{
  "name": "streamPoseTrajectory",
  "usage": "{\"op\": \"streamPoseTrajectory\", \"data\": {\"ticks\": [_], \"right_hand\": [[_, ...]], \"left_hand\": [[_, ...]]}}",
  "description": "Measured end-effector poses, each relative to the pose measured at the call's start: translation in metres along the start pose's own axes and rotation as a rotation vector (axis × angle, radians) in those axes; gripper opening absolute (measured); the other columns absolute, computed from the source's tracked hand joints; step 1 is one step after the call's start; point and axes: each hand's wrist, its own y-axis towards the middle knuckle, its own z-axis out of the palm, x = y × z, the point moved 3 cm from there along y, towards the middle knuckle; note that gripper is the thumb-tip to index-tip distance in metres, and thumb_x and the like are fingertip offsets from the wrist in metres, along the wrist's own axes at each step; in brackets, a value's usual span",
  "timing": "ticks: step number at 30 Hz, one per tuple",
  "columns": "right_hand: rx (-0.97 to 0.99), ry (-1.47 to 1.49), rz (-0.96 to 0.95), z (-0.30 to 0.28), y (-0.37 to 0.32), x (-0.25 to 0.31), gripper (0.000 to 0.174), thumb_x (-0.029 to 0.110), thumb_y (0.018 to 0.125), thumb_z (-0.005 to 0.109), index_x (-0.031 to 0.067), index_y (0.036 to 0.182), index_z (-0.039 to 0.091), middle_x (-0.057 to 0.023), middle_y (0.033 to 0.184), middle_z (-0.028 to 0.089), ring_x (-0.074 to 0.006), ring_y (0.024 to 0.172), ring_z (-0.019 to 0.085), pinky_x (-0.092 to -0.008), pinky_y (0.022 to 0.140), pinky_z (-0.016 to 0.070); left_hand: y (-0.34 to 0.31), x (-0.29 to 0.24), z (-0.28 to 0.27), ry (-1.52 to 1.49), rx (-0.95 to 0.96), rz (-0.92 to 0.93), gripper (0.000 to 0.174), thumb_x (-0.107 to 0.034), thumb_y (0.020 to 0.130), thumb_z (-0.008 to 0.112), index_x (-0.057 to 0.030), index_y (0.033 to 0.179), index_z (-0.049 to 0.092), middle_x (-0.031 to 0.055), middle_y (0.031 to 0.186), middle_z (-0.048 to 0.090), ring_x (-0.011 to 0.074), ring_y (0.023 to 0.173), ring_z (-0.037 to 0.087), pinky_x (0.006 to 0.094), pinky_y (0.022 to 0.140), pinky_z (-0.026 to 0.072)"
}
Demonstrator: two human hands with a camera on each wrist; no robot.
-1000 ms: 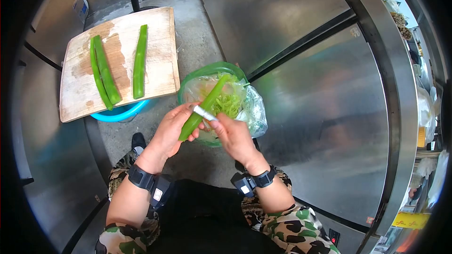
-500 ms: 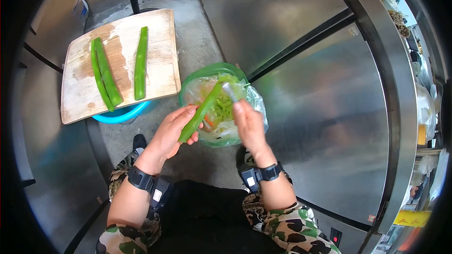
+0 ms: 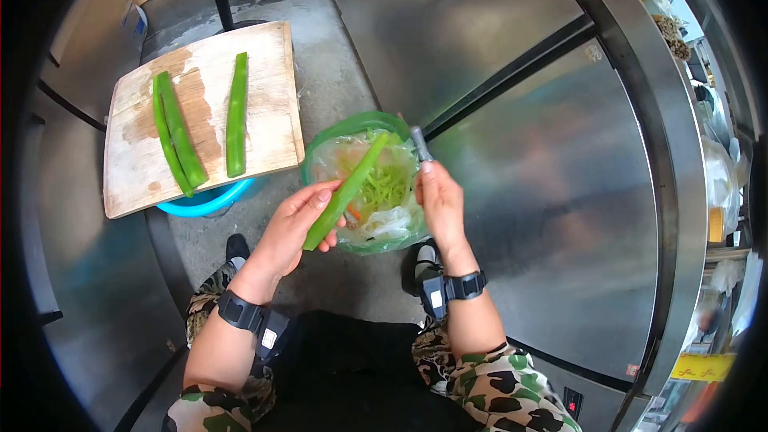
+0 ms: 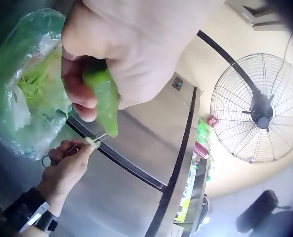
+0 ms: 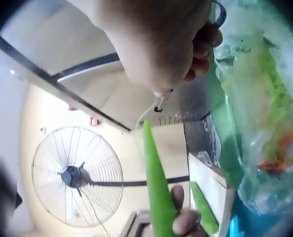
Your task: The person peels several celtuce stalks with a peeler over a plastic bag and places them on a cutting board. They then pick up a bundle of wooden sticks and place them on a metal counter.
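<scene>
My left hand (image 3: 292, 220) grips the thick lower end of a long, glossy green celtuce stem (image 3: 356, 180), its thin end pointing up and away. To its right, my right hand (image 3: 440, 202) holds a metal-headed peeler (image 3: 420, 144), its head raised apart from the stem. In the right wrist view, a thin pale strip of peel (image 5: 140, 118) trails by the peeler head. Below the hands stands a green basin (image 3: 320, 142) lined with a clear plastic bag (image 3: 328, 156). Pale green peelings (image 3: 392, 188) and some orange scraps lie inside it.
On the left, a wooden cutting board (image 3: 268, 120) bearing green stem pieces (image 3: 237, 116) sits over a blue basin (image 3: 204, 205). Steel cabinet doors (image 3: 544, 216) rise close on the right. A wire fan (image 4: 260, 108) shows in the wrist views.
The peeler has swept along the stem towards its thin end, then off to the right with my right hand. My left hand keeps its grip, nearly still.
</scene>
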Motion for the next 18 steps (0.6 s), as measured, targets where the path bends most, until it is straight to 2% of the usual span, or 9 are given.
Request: {"op": "streamPoseTrajectory", "data": {"ticks": [1,3,6,9,13,15,16,18], "right_hand": [[0.048,-0.048,-0.066,0.006,-0.007,0.011,0.038,0.032,0.102,0.044,0.0050,0.076,0.051,0.0037,0.058,0.043,-0.0071,0.056,0.040,-0.0261,0.051,0.0360],[0.194,-0.079,-0.089,0.021,-0.021,0.017,0.033,0.033,0.098,0.051,0.0046,0.080,0.051,-0.0128,0.059,0.050,-0.0255,0.052,0.050,-0.0365,0.052,0.0428],[0.313,-0.178,-0.326,0.036,-0.037,0.036,0.029,0.032,0.096,0.054,0.0058,0.082,0.052,-0.0159,0.064,0.055,-0.0359,0.059,0.058,-0.0425,0.053,0.0447],[0.297,-0.263,-0.337,0.038,-0.034,0.029,0.027,0.031,0.094,0.055,0.0067,0.083,0.053,-0.0176,0.068,0.059,-0.0412,0.067,0.059,-0.0471,0.055,0.0450],[-0.014,-0.387,-0.174,0.011,-0.003,0.005,0.033,0.030,0.099,0.048,0.0038,0.079,0.052,-0.0146,0.057,0.052,-0.0330,0.051,0.052,-0.0387,0.051,0.0420],[-0.087,-0.194,-0.050,-0.005,0.009,-0.005,0.039,0.033,0.101,0.044,0.0042,0.077,0.052,-0.0042,0.054,0.047,-0.0165,0.048,0.046,-0.0320,0.049,0.0392],[-0.108,-0.140,-0.046,-0.008,0.010,-0.005,0.041,0.034,0.102,0.043,0.0046,0.074,0.051,0.0021,0.056,0.044,-0.0068,0.053,0.040,-0.0272,0.049,0.0370],[-0.050,-0.102,-0.087,-0.004,0.001,0.007,0.040,0.033,0.102,0.043,0.0046,0.074,0.051,0.0012,0.056,0.044,-0.0078,0.054,0.041,-0.0274,0.051,0.0378]], "left_hand": [[0.000,0.000,0.000,-0.037,-0.006,-0.002,0.043,-0.033,0.100,0.047,-0.0024,0.129,0.050,0.0081,0.082,0.060,0.0110,0.059,0.054,0.0209,0.048,0.0407],[0.003,0.001,0.000,-0.110,-0.011,-0.012,0.042,-0.033,0.100,0.047,-0.0025,0.128,0.050,0.0084,0.082,0.060,0.0111,0.059,0.054,0.0213,0.049,0.0409],[0.006,0.003,-0.002,-0.145,0.008,-0.017,0.040,-0.033,0.100,0.046,-0.0029,0.127,0.051,0.0081,0.081,0.059,0.0108,0.057,0.052,0.0207,0.048,0.0396],[0.008,0.009,-0.007,-0.112,0.050,-0.035,0.038,-0.032,0.100,0.046,-0.0042,0.126,0.051,0.0078,0.078,0.058,0.0098,0.056,0.051,0.0200,0.046,0.0382],[0.002,0.002,0.002,-0.036,0.071,-0.104,0.035,-0.031,0.101,0.045,-0.0050,0.123,0.053,0.0078,0.076,0.058,0.0086,0.053,0.049,0.0190,0.044,0.0360],[-0.001,0.002,0.003,-0.117,0.090,-0.146,0.035,-0.031,0.101,0.044,-0.0052,0.122,0.053,0.0078,0.076,0.058,0.0081,0.053,0.048,0.0185,0.043,0.0351],[0.000,0.001,0.003,-0.135,0.080,-0.136,0.035,-0.031,0.101,0.043,-0.0052,0.122,0.052,0.0080,0.076,0.058,0.0081,0.052,0.047,0.0182,0.043,0.0349],[0.001,0.002,-0.001,-0.179,0.047,-0.110,0.035,-0.032,0.101,0.043,-0.0052,0.121,0.052,0.0082,0.076,0.058,0.0081,0.052,0.046,0.0176,0.043,0.0344]]}}
